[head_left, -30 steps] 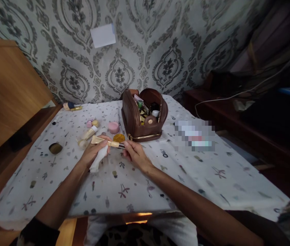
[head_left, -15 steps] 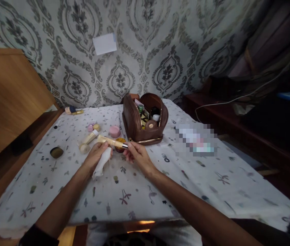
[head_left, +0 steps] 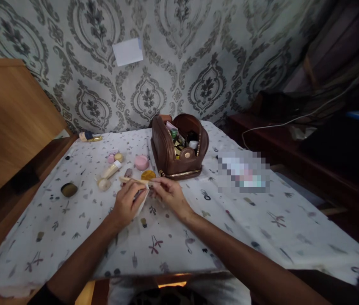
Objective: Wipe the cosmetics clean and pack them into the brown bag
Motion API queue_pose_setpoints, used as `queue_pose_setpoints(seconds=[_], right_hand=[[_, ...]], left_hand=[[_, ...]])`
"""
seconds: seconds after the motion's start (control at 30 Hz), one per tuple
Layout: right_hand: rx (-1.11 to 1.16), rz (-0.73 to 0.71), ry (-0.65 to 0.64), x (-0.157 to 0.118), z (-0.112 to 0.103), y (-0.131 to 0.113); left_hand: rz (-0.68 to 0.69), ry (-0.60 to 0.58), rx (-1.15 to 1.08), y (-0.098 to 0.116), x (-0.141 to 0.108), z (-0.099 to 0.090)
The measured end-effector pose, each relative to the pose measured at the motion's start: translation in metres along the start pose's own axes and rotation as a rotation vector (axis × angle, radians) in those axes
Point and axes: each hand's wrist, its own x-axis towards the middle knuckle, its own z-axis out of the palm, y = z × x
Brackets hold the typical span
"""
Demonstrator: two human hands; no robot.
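My left hand [head_left: 129,202] is closed round a white wipe [head_left: 142,205] and presses it against a slim pale-yellow cosmetic tube [head_left: 128,180]. My fingers cover much of the tube. At the tube's silver-capped end, my right hand [head_left: 172,198] pinches it and keeps it roughly level above the table. Just beyond the tube are an amber round jar [head_left: 148,175], a pink round jar [head_left: 141,162] and a small dark-capped item [head_left: 128,173], partly hidden. A cream tube with a white cap [head_left: 112,169] lies to the left, beside a small round cream container [head_left: 104,184].
An unzipped brown toiletry bag [head_left: 167,146] full of cosmetics stands behind my hands. Small lilac and yellow pots [head_left: 118,157], a dark oval item [head_left: 69,189] and a dark-capped bottle [head_left: 86,136] rest on the patterned tablecloth [head_left: 103,245]. A blurred-out item [head_left: 243,171] lies right.
My left hand has turned over and slid right along the tube, bringing the wipe near the capped end. My right hand still grips that end.
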Motion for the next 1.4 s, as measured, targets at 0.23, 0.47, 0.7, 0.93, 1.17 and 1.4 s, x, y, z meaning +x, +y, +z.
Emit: queue_pose_setpoints(seconds=[0.23,0.47,0.7,0.93,1.17,1.4], right_hand=[[-0.041,0.001,-0.158,-0.008,0.005,-0.002],[0.071,-0.014,-0.056,-0.003,-0.002,-0.005],[-0.166,-0.248,-0.176,-0.008,0.004,-0.002],[-0.155,-0.286,-0.172,-0.006,-0.002,-0.007],[-0.068,-0.279,-0.004,0.001,-0.008,-0.022],[-0.224,-0.116,-0.124,-0.001,-0.007,-0.009]], left_hand=[[-0.011,-0.078,0.416,-0.009,0.008,-0.007],[-0.322,-0.048,0.371,-0.036,0.016,-0.029],[-0.206,-0.138,0.316,-0.024,0.010,-0.014],[-0.319,-0.227,0.183,-0.024,0.011,-0.013],[-0.741,-0.143,-0.185,-0.046,0.016,-0.027],[-0.821,0.151,-0.284,-0.042,0.017,-0.027]])
